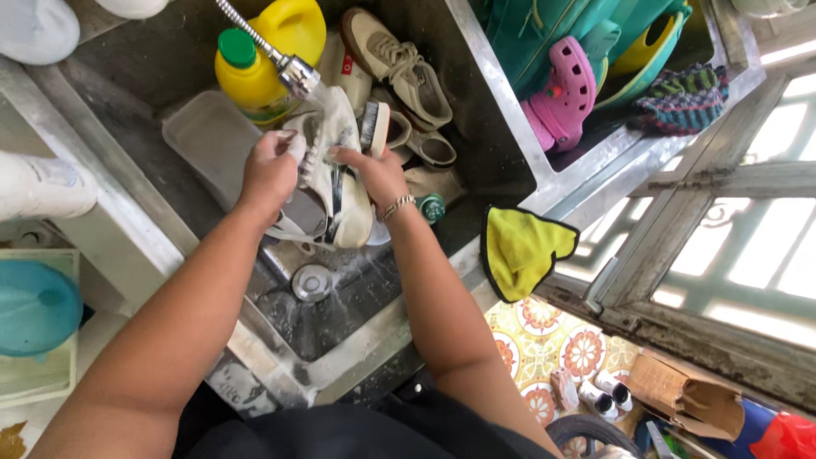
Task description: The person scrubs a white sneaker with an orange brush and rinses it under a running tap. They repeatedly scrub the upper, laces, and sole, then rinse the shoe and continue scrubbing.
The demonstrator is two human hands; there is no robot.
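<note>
The sink (357,336) holds a drain (312,282) near its front rim. Above it, the left hand (270,170) grips a white shoe (336,191), fingers curled tight around its edge. The right hand (378,174) clasps a brush (374,127), fingers pressed together. Beyond stands a yellow bottle (255,72) beside the faucet (293,70).

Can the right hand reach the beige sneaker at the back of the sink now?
Probably not at once: the right hand holds a scrub brush against the white shoe. The beige sneaker lies uncovered just beyond.
</note>
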